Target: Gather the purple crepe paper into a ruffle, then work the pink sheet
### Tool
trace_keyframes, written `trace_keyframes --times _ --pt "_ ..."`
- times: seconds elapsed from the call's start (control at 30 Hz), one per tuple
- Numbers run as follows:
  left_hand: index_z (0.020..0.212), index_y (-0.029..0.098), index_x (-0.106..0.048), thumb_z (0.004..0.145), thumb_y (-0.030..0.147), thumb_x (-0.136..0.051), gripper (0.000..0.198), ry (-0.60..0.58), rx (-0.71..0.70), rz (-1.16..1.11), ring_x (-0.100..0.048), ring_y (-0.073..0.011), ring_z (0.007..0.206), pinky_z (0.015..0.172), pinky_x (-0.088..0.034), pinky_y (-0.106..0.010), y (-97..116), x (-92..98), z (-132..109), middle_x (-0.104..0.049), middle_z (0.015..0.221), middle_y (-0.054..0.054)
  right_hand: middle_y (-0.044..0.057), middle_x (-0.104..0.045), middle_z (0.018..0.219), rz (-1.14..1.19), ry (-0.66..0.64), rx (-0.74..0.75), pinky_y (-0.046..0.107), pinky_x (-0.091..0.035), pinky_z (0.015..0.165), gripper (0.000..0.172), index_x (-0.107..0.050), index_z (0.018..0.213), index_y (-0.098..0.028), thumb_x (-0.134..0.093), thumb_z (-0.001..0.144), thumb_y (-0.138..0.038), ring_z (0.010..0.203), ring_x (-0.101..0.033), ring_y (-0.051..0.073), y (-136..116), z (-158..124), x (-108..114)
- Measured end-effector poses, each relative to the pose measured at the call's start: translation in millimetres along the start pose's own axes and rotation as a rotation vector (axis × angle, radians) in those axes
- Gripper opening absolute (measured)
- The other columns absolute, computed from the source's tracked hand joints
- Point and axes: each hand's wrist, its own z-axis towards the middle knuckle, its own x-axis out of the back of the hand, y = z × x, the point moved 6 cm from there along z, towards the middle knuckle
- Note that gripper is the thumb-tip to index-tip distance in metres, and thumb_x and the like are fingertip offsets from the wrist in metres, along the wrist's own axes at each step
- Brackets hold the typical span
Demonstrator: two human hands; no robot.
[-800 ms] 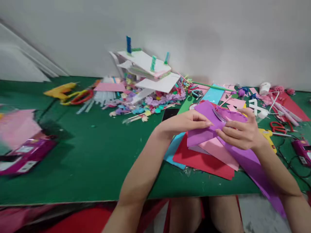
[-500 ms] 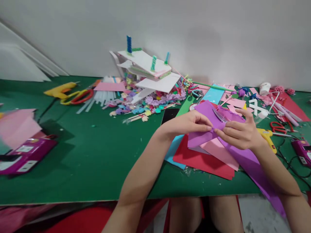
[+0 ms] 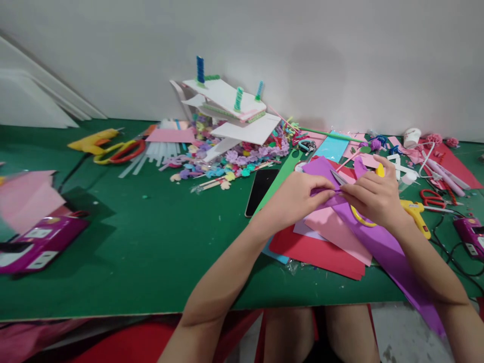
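My left hand pinches the near edge of a purple foam sheet above the stacked coloured sheets. My right hand grips yellow-handled scissors. Their grey blades point left, over the purple sheet, close to my left fingertips. The purple sheet trails as a long strip past my right forearm and over the table's front edge. Both hands nearly touch at the sheet's fold.
Under the hands lie pink and red sheets on a green table. Nearby are a black phone, a yellow glue gun, red scissors, a white foam-board model and a magenta box.
My right hand has turned, and the yellow scissor handles now show. My left hand has drawn back a little toward me, which uncovers the phone. The purple sheet is gathered narrower between the hands.
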Motion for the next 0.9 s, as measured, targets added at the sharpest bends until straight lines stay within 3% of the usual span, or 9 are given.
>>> trace_keyframes --times 0.17,0.3,0.4,0.53,0.7,0.9 --pt "0.094 0.019 -0.073 0.091 0.025 -0.053 0.021 0.128 -0.222 0.331 -0.069 -0.0134 0.071 0.063 -0.044 -0.022 11.7 0.5 -7.4 -0.077 0.086 -0.002 -0.007 -0.061 0.059 0.137 -0.047 -0.085 0.041 -0.035 0.102 0.011 -0.066 0.085 -0.024 -0.057 0.092 -0.025 0.057 -0.053 0.01 1.8 0.4 -0.4" --pt "0.092 0.017 -0.07 0.093 0.019 -0.048 0.022 0.271 -0.469 0.64 -0.065 -0.0123 0.063 0.055 -0.039 -0.022 21.3 -6.1 -12.4 -0.074 0.073 -0.002 -0.004 -0.065 0.066 0.276 -0.132 -0.223 0.044 -0.032 0.103 0.012 -0.065 0.088 -0.022 -0.054 0.092 -0.024 0.06 -0.057 0.012 8.1 -1.5 -1.8" --pt "0.092 0.016 -0.069 0.093 0.017 -0.047 0.022 0.318 -0.559 0.673 -0.065 -0.0121 0.063 0.055 -0.038 -0.022 23.3 -9.5 -13.1 -0.072 0.07 -0.002 -0.003 -0.067 0.069 0.421 -0.203 -0.332 0.044 -0.033 0.099 0.013 -0.065 0.087 -0.021 -0.054 0.092 -0.025 0.06 -0.057 0.012 13.6 -2.5 -2.9" --pt "0.094 0.017 -0.07 0.094 0.024 -0.048 0.023 0.227 -0.407 0.395 -0.065 -0.0103 0.064 0.057 -0.041 -0.021 18.0 -4.3 -7.8 -0.075 0.076 -0.002 -0.004 -0.069 0.07 0.584 -0.281 -0.414 0.038 -0.037 0.088 0.017 -0.066 0.084 -0.023 -0.052 0.094 -0.028 0.061 -0.057 0.012 17.1 -1.5 -4.1" --pt "0.081 0.015 -0.072 0.086 0.026 -0.057 0.019 0.089 -0.103 -0.036 -0.062 -0.0102 0.063 0.059 -0.044 -0.02 9.0 2.6 -2.7 -0.072 0.07 0.0 -0.003 -0.072 0.078 0.569 -0.267 -0.354 0.037 -0.037 0.088 0.014 -0.067 0.092 -0.024 -0.062 0.089 -0.036 0.065 -0.06 0.013 15.4 -1.6 -0.9" --pt "0.077 0.015 -0.072 0.083 0.028 -0.056 0.021 0.001 0.05 -0.135 -0.062 -0.012 0.069 0.061 -0.045 -0.022 1.6 0.7 0.2 -0.073 0.075 -0.001 -0.004 -0.066 0.068 0.422 -0.177 -0.219 0.043 -0.034 0.099 0.01 -0.067 0.092 -0.023 -0.058 0.09 -0.029 0.064 -0.058 0.012 7.7 0.5 4.8"
